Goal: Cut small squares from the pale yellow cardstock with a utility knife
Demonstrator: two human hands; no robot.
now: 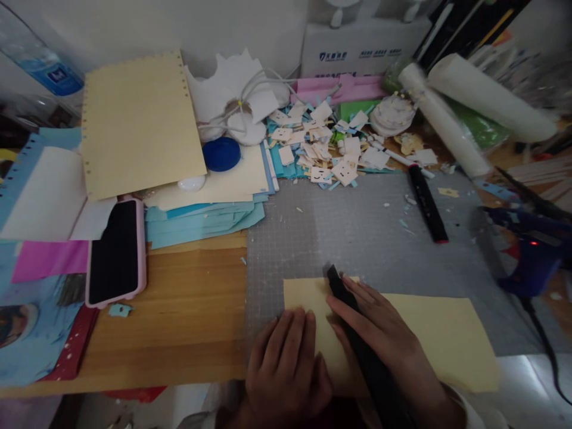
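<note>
A sheet of pale yellow paper (442, 330) lies at the front of the grey cutting mat (357, 229). My left hand (286, 363) rests on the paper's left part, fingers stretched forward and holding nothing. Across the sheet runs a long black bar-shaped tool (366, 351), slanting from the near edge to the paper's far edge; its exact kind is unclear. My right hand (384, 328) grips it, thumb on the left and fingers along the right side. The tool's near end blurs into the bottom of the view.
Behind the mat lie many small paper cut-outs (322, 143). A black marker (428, 204) lies on the mat, and a blue glue gun (531, 250) with a red light stands to the right. Leftward are a pink-cased phone (117, 253), stacked yellow card (140, 128) and a blue lid (222, 154).
</note>
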